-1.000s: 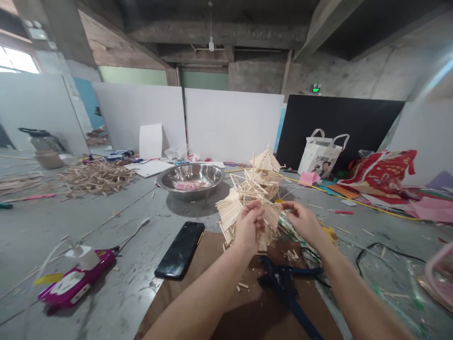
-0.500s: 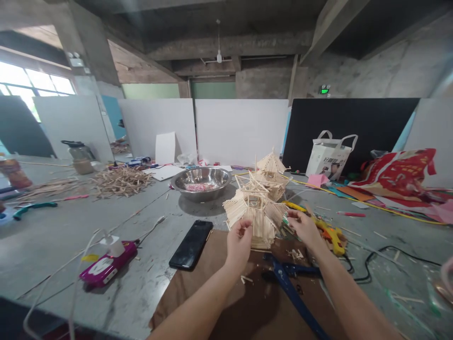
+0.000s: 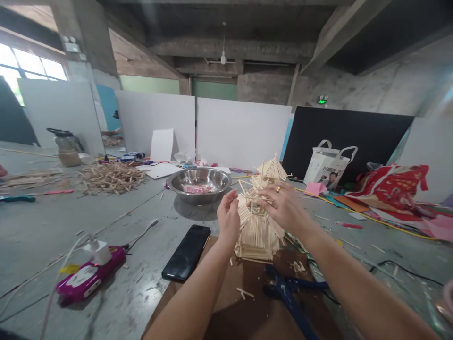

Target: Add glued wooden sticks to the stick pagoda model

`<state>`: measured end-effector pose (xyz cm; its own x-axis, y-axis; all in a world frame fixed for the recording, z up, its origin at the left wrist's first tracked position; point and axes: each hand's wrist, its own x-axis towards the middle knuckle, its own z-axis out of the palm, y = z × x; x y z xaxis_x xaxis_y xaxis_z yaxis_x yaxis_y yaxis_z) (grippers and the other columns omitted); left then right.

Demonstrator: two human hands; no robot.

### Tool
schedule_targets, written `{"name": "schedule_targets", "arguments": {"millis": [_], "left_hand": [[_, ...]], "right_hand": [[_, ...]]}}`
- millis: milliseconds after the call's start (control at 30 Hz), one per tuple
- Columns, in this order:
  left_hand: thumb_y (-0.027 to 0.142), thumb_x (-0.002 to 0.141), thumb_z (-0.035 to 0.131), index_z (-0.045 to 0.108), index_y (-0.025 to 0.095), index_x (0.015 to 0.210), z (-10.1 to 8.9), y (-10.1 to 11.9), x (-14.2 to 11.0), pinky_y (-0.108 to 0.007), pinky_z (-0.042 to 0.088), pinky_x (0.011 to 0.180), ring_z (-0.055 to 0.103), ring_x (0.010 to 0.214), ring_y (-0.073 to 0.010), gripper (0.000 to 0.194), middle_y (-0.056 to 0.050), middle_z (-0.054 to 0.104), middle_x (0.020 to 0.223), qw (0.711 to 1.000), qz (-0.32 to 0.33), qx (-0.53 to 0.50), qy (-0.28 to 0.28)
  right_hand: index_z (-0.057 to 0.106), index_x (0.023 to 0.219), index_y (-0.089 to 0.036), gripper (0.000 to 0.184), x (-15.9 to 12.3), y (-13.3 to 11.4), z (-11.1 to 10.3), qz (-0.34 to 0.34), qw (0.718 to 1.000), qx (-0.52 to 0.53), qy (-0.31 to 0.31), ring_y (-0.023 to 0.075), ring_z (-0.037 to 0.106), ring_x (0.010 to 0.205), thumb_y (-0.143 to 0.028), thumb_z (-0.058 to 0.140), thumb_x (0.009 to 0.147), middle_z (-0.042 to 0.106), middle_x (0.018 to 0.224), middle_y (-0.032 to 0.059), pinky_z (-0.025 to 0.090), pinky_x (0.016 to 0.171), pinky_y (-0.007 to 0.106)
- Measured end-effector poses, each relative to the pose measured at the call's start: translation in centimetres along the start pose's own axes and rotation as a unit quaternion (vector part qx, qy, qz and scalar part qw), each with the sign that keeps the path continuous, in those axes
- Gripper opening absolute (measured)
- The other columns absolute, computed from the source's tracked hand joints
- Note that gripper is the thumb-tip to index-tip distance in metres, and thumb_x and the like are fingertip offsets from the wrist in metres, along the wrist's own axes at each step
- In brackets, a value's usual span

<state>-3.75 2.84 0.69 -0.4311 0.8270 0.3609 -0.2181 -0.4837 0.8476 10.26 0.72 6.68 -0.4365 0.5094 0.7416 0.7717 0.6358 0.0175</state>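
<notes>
A pavilion-like model of thin wooden sticks (image 3: 260,236) stands in front of me, with a slatted roof and an open stick frame above it. My right hand (image 3: 285,203), wearing a ring, reaches over its upper right side, fingers bent onto the stick frame. My left hand (image 3: 229,217) is at the left edge of the roof, fingers loosely curved, with no object visible in them. Whether it touches the roof is unclear. Behind the right hand rises a pointed stick roof (image 3: 275,167). Blue-handled cutters (image 3: 292,297) lie on a brown sheet (image 3: 226,307) below the model.
A black phone (image 3: 187,252) and a purple power strip (image 3: 92,271) lie left. Beyond are a steel basin (image 3: 200,198) and a stick pile (image 3: 111,177). A white bag (image 3: 325,163), a red bag (image 3: 392,186) and a black cable (image 3: 406,271) are on the right.
My right hand has moved up and left onto the model's upper frame. My left hand has shifted up and left to the roof edge. The view has tilted slightly, and the model appears turned.
</notes>
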Motion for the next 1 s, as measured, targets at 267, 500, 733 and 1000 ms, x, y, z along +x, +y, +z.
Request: {"name": "schedule_targets", "arguments": {"millis": [267, 500, 733, 1000], "left_hand": [[0.025, 0.061, 0.052, 0.063, 0.013, 0.081, 0.8, 0.5, 1.7, -0.022, 0.038, 0.051, 0.051, 0.053, -0.0092, 0.025, -0.002, 0.058, 0.064, 0.988, -0.104, -0.067, -0.090], [0.021, 0.056, 0.053, 0.065, 0.012, 0.073, 0.9, 0.5, 2.1, -0.022, 0.038, 0.049, 0.051, 0.049, -0.0092, 0.022, -0.001, 0.057, 0.055, 0.980, -0.136, -0.094, -0.112], [0.021, 0.057, 0.052, 0.066, 0.013, 0.068, 0.7, 0.6, 2.0, -0.021, 0.037, 0.052, 0.052, 0.055, -0.0103, 0.019, -0.002, 0.060, 0.061, 0.981, -0.130, -0.076, -0.124], [0.019, 0.057, 0.050, 0.066, 0.013, 0.067, 0.7, 0.4, 2.0, -0.022, 0.037, 0.055, 0.053, 0.055, -0.0108, 0.020, -0.003, 0.061, 0.058, 0.982, -0.126, -0.070, -0.121]], "right_hand": [[0.058, 0.098, -0.025, 0.025, 1.3, 0.3, 1.9, -0.029, 0.995, -0.062, -0.067, 0.0190, 0.050, 0.091, -0.032, 0.043, 0.079, 0.060, 0.099, 0.0026, 0.030, 0.077, 0.035], [0.060, 0.092, -0.023, 0.024, 1.2, 0.2, 2.1, -0.035, 0.996, -0.049, -0.070, 0.0171, 0.052, 0.089, -0.031, 0.041, 0.081, 0.063, 0.095, 0.0036, 0.027, 0.078, 0.035], [0.056, 0.074, -0.021, 0.017, 1.1, 0.1, 2.2, 0.001, 0.997, -0.017, -0.077, 0.0159, 0.055, 0.079, -0.030, 0.043, 0.079, 0.065, 0.082, 0.0014, 0.023, 0.082, 0.035], [0.056, 0.073, -0.022, 0.015, 1.1, 0.0, 2.3, -0.007, 0.997, -0.009, -0.073, 0.0143, 0.055, 0.080, -0.028, 0.044, 0.079, 0.064, 0.082, -0.0016, 0.022, 0.084, 0.035]]}}
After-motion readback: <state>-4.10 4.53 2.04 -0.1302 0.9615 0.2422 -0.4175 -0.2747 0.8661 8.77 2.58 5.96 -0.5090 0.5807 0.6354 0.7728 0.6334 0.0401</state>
